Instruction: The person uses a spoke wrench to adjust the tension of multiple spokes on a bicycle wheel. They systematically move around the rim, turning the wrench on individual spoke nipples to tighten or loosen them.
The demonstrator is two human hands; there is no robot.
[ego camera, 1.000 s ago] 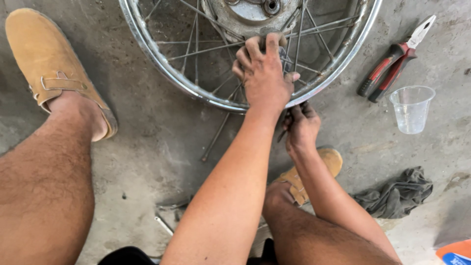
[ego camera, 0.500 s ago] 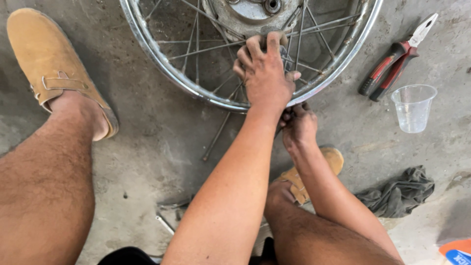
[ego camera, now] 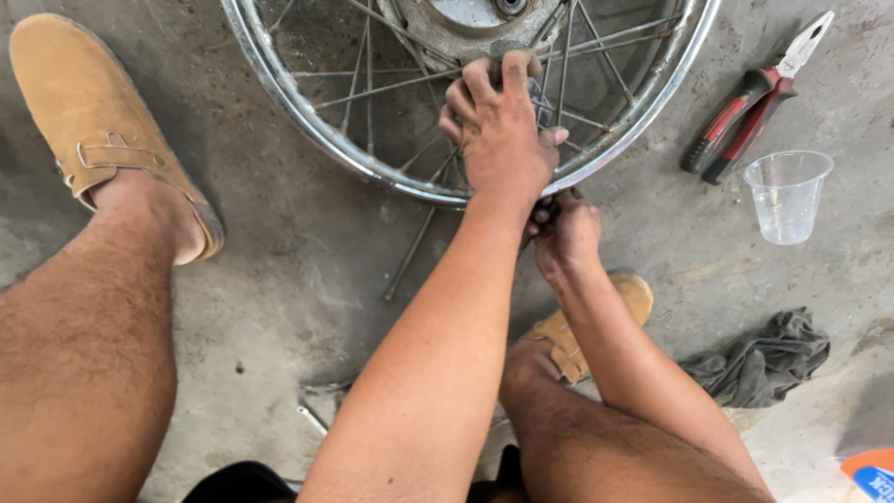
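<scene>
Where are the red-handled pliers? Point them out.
In the head view, the pliers lie on the concrete floor at upper right, just outside the wheel rim and above the clear plastic cup.

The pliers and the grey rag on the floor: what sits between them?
In the head view, a clear plastic cup stands on the concrete between the red-handled pliers and the grey rag.

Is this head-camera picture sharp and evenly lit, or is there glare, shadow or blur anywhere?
Head view: soft, even daylight, mostly sharp. The chrome wheel rim shows mild bright glints, and a dim shadow lies on the concrete inside it. The left hand on the spokes is crisp; the right hand below the rim sits in its shade. The clear plastic cup looks pale, without harsh glare.
</scene>
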